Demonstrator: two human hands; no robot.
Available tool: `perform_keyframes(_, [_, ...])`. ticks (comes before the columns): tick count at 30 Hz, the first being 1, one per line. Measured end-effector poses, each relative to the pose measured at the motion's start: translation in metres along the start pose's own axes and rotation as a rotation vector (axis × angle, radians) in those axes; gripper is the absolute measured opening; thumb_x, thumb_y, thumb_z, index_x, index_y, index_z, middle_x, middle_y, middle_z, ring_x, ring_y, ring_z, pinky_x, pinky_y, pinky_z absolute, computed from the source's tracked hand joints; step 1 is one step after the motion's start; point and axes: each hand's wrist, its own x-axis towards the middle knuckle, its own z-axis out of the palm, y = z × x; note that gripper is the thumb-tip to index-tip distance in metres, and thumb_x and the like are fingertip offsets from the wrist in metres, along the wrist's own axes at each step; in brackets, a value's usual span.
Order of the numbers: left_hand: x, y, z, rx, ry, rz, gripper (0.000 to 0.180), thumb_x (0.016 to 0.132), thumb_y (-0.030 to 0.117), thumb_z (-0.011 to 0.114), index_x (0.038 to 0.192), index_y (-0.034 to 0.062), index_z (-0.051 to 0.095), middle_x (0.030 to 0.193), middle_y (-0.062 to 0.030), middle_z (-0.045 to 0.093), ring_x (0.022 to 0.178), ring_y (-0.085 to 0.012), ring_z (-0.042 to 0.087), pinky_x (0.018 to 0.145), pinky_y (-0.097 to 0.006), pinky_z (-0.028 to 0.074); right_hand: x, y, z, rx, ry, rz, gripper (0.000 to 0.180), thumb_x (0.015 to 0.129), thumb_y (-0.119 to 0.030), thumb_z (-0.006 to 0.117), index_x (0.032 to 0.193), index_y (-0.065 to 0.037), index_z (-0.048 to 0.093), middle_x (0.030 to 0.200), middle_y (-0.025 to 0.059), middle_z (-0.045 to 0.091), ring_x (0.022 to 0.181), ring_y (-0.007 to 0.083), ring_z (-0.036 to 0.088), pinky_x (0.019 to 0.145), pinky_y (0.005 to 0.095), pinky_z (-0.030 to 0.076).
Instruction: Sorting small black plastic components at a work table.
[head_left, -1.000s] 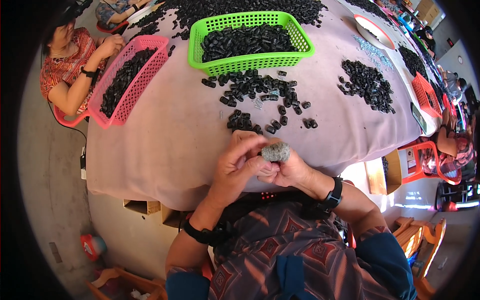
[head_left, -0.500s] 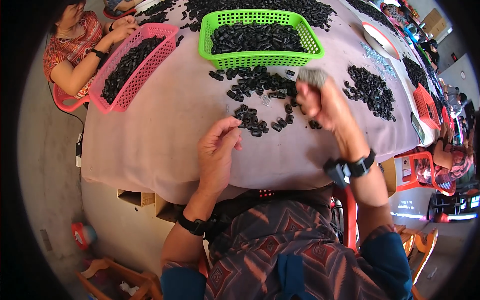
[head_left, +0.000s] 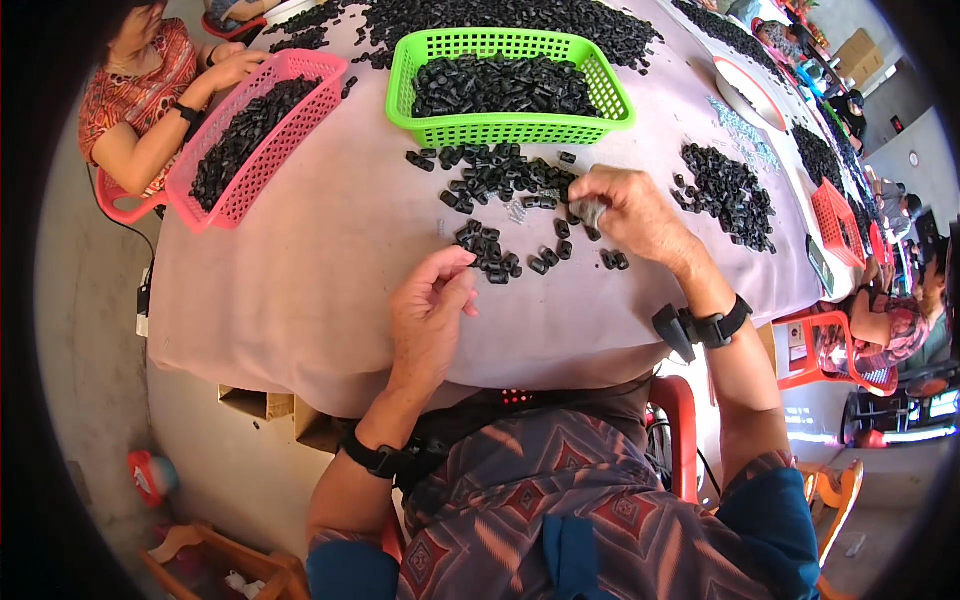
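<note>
Pieces (head_left: 497, 176), black, crowded — a brush from the right hand (head_left: 630, 210) could scatter them. Its grip: hidden, cannot tell; left hand (head_left: 428, 303): loosely parted.

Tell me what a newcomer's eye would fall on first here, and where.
Probably the bright green basket, heaped with small black pieces, at the top middle on the pale tablecloth. Next might come the pink basket at upper left, beside a seated co-worker. Then the right hand, right of centre among loose black pieces.
</note>
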Motion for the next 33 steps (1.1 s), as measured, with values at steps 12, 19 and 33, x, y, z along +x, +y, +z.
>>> perform_keyframes(12, [-0.003, -0.003, 0.005, 0.079, -0.06, 0.007, 0.015, 0.088, 0.001, 0.054, 0.102, 0.0005, 0.061, 0.078, -0.0012, 0.056, 0.067, -0.0067, 0.052, 0.06, -0.022, 0.046, -0.005, -0.013, 0.012, -0.363, -0.176, -0.194, 0.033, 0.063, 0.004, 0.061, 0.094, -0.008, 0.059, 0.083, 0.0084, 0.052, 0.083, 0.0297, 0.058, 0.069, 0.0398, 0.049])
perform_keyframes(19, [-0.005, -0.004, 0.004, 0.104, -0.127, 0.016, 0.018, 0.088, 0.003, 0.056, 0.105, 0.0022, 0.059, 0.09, -0.0023, 0.057, 0.073, -0.0066, 0.053, 0.062, -0.022, 0.048, 0.0, -0.007, 0.017, -0.196, -0.068, -0.054, 0.021, 0.062, 0.004, 0.06, 0.081, -0.002, 0.055, 0.074, 0.0094, 0.054, 0.066, 0.027, 0.058, 0.058, 0.0361, 0.048])
perform_keyframes(33, [-0.011, -0.006, 0.009, -0.268, -0.023, -0.087, 0.023, 0.09, 0.007, 0.057, 0.111, -0.001, 0.058, 0.095, -0.0063, 0.062, 0.079, -0.0114, 0.058, 0.063, -0.025, 0.051, -0.021, -0.097, 0.065, 0.309, 0.157, -0.047, 0.025, 0.067, 0.011, 0.057, 0.089, -0.001, 0.058, 0.076, 0.0105, 0.056, 0.063, 0.0244, 0.058, 0.058, 0.031, 0.048])
